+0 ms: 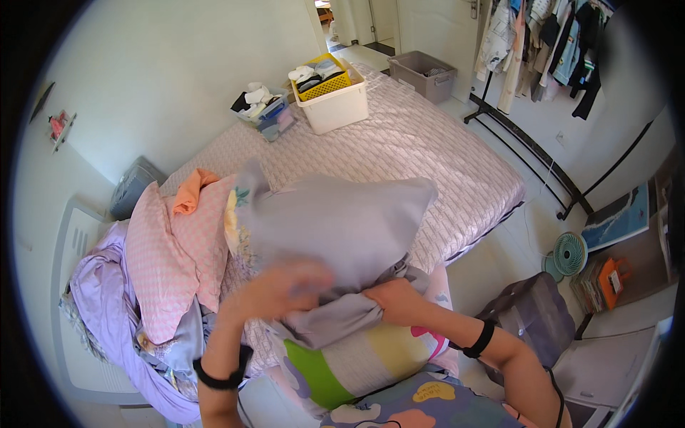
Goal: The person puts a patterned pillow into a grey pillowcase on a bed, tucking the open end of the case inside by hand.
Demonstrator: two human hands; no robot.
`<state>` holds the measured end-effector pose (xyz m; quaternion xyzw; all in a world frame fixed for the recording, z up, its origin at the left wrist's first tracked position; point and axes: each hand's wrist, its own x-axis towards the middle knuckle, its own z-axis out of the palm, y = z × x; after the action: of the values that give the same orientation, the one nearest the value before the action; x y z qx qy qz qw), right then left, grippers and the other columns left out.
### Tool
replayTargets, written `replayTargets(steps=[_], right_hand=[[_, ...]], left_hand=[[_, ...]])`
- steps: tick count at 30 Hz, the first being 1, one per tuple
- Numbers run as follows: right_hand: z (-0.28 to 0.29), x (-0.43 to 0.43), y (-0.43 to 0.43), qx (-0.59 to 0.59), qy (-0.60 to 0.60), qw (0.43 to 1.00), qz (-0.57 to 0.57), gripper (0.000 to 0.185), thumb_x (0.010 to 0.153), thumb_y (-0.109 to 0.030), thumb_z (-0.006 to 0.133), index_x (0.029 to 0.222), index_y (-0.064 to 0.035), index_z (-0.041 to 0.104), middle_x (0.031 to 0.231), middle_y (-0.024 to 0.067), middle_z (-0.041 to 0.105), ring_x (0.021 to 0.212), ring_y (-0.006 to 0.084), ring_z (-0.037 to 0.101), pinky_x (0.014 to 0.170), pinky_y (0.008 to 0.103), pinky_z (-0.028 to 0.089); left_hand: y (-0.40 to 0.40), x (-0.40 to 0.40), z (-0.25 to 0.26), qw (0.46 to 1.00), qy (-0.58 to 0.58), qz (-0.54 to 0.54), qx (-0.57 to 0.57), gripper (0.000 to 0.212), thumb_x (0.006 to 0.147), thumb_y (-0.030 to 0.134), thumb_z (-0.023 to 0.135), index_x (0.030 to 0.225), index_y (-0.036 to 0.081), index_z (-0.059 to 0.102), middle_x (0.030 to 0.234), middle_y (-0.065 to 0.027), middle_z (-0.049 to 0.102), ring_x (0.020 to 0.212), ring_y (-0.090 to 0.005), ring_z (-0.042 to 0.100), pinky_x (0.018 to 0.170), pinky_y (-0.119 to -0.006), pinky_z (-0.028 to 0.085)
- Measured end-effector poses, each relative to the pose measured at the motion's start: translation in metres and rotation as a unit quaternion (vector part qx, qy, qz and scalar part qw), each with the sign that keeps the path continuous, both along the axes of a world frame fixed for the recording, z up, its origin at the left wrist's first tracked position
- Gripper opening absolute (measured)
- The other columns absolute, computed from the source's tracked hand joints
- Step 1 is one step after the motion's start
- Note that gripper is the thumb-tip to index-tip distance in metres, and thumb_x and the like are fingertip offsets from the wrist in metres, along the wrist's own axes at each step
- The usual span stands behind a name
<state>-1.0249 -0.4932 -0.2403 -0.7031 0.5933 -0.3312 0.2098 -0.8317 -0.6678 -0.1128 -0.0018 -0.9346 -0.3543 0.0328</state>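
Note:
A grey pillowcase [337, 224] with a printed floral end lies plumped out in front of me, its loose cloth bunched on the side nearest me. My right hand [393, 300] grips that bunched cloth at the right. At the left of the opening, my left hand [289, 286] is blurred against the grey fabric, and its fingers cannot be made out clearly. Directly below both hands, close to my body, is a pillow with green, grey and yellow panels [356, 356]. The inside of the grey pillowcase is hidden.
The bed [428, 134] bears a quilted cover. Pink checked pillows [160, 262], an orange cloth [193, 190] and lilac bedding [104, 289] are piled left. Farther back stand a cream bin [334, 109] and a clear bin [275, 125]. A clothes rack [530, 144] and green fan [568, 254] stand right.

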Motion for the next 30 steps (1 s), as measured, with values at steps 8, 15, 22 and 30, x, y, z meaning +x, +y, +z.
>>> replayTargets(steps=[8, 15, 22, 30], right_hand=[[0.011, 0.034, 0.005, -0.121, 0.058, 0.986, 0.096, 0.022, 0.064, -0.014, 0.062, 0.084, -0.0065, 0.061, 0.081, 0.0101, 0.062, 0.082, 0.0296, 0.061, 0.076, 0.0388, 0.048], [0.009, -0.045, -0.028, -0.379, 0.242, 0.893, 0.013, 0.019, 0.071, -0.014, 0.059, 0.090, -0.0120, 0.061, 0.096, 0.0044, 0.057, 0.091, 0.0226, 0.056, 0.081, 0.0366, 0.044], [0.025, -0.021, -0.076, -0.361, 0.173, 0.913, 0.079, 0.017, 0.071, -0.017, 0.061, 0.087, -0.0119, 0.060, 0.086, 0.0036, 0.056, 0.087, 0.0214, 0.057, 0.076, 0.0347, 0.046], [-0.038, -0.040, -0.001, -0.057, 0.173, 0.979, 0.090, 0.017, 0.071, -0.010, 0.058, 0.088, -0.0099, 0.060, 0.086, 0.0050, 0.058, 0.092, 0.0232, 0.057, 0.083, 0.0353, 0.042]], left_hand=[[-0.060, -0.077, 0.007, 0.953, -0.091, 0.199, -0.210, 0.050, 0.087, 0.042, 0.059, 0.109, -0.002, 0.059, 0.107, -0.0217, 0.063, 0.101, -0.0382, 0.059, 0.089, -0.043, 0.045], [-0.043, -0.006, -0.006, 0.938, 0.008, 0.338, 0.075, 0.053, 0.089, 0.043, 0.059, 0.109, -0.006, 0.061, 0.096, -0.0145, 0.067, 0.085, -0.0234, 0.063, 0.077, -0.034, 0.048], [-0.039, 0.072, -0.014, 0.821, 0.061, 0.562, 0.078, 0.043, 0.090, 0.036, 0.060, 0.110, -0.002, 0.063, 0.096, -0.0061, 0.066, 0.087, -0.0122, 0.060, 0.076, -0.026, 0.048], [-0.075, 0.054, -0.041, 0.885, 0.102, 0.451, 0.060, 0.028, 0.091, 0.029, 0.060, 0.102, 0.003, 0.064, 0.083, -0.0016, 0.062, 0.076, -0.0076, 0.054, 0.069, -0.023, 0.045]])
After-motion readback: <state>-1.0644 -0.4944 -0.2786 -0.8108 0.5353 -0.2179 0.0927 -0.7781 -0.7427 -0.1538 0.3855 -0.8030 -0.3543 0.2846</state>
